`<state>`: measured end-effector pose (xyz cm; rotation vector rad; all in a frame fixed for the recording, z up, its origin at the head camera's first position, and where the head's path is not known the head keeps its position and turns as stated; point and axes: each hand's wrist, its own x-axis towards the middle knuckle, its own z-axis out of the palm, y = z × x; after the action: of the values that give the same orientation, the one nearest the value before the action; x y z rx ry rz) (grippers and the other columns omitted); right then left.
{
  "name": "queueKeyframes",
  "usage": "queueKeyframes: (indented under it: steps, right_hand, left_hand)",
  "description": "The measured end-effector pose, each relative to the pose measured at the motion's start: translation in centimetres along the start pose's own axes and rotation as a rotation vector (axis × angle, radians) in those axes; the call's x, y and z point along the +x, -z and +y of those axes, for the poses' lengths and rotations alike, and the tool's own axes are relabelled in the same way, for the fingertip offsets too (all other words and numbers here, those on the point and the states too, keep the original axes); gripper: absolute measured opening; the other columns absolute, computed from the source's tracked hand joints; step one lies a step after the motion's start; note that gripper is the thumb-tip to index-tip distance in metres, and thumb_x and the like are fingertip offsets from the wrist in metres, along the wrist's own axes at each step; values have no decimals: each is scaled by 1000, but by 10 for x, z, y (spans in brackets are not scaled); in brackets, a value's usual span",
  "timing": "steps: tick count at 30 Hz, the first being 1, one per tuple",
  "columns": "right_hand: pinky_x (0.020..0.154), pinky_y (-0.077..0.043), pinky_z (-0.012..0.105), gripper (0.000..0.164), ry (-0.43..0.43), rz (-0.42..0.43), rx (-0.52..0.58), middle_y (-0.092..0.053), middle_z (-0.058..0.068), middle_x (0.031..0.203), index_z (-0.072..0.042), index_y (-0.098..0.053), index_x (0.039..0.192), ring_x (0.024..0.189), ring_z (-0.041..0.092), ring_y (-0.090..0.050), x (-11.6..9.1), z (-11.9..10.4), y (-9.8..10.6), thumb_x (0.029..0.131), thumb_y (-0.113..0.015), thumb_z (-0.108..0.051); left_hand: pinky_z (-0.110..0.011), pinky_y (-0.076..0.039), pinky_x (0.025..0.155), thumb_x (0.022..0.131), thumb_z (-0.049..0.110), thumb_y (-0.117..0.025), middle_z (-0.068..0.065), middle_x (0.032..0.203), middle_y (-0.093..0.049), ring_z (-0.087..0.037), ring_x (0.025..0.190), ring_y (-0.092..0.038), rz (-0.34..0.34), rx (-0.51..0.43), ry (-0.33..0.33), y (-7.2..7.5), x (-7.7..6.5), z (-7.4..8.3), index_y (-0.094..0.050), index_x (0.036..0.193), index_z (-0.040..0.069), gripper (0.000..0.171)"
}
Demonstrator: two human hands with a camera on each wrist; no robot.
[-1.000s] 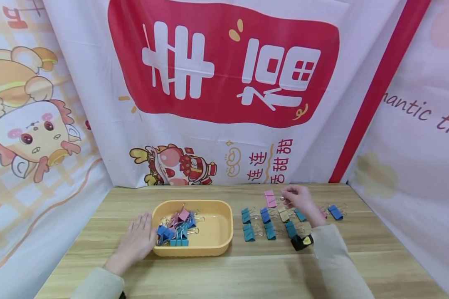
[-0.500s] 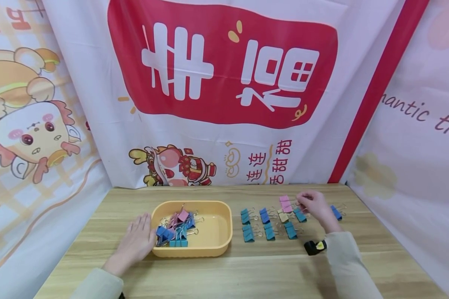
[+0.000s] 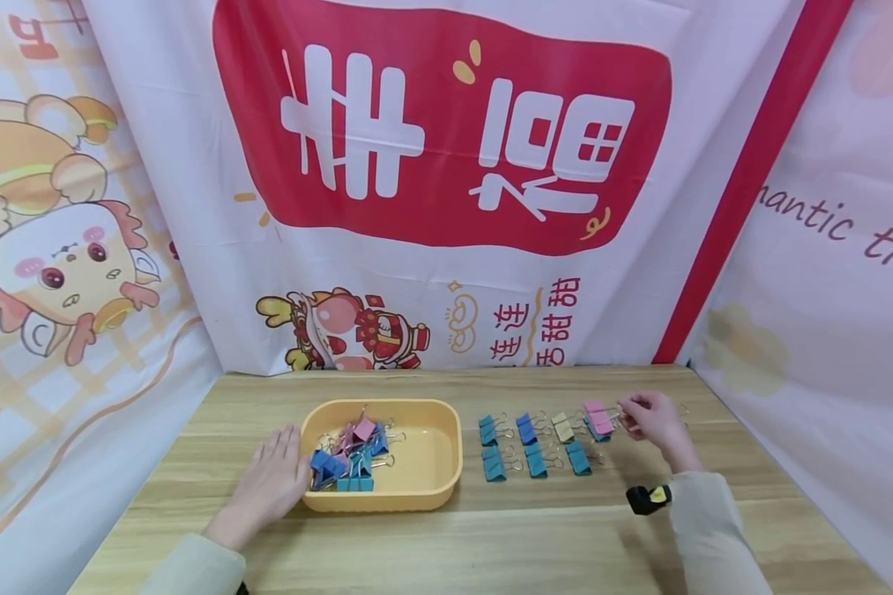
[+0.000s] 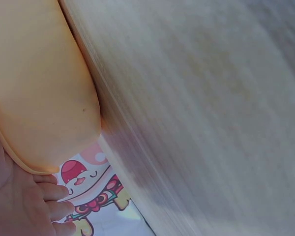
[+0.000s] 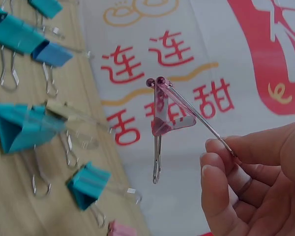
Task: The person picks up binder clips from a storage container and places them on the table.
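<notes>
the left hand (image 3: pixel 274 473), fingers relaxed, rests against the yellow tray (image 3: pixel 426 463), perhaps to steady it, while beyond the front row of clips (image 3: pixel 537 460) the right hand (image 3: pixel 656 423) pinches the pink clip (image 3: pixel 598 417) by 1 wire handle (image 5: pixel 201 120) above the back row of clips (image 3: pixel 563 427), likely so its body hangs clear.

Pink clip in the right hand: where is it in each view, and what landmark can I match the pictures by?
Head: the pink clip is right of centre, below mid-height, just left of the right hand.
Left wrist: not in it.
Right wrist: slightly above the middle, with one handle pinched by the hand.
Shared landmark: the wall cloth, which shows in all three views.
</notes>
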<state>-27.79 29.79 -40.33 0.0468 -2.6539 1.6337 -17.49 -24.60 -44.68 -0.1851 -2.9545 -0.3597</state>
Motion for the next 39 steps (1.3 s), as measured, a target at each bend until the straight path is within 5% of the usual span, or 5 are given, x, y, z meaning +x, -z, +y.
queueKeyframes:
  steps: [19,39]
  right_hand:
    - [56,-54,34,21,-27,-30,-141,-60,9,70,15,-56,84,62,18,-59,-1,58,9,92,-49,-3]
    - [52,-51,32,23,-26,-7,-165,-61,10,70,18,-56,95,60,17,-58,0,68,7,90,-51,-3]
  left_hand:
    - [-59,-9,104,98,24,-32,-35,142,-16,-51,129,-14,-8,-17,9,0,0,0,-19,136,-19,58]
    - [-59,-12,104,98,23,-33,-35,141,-19,-51,129,-16,8,3,-1,1,1,0,-21,135,-19,58]
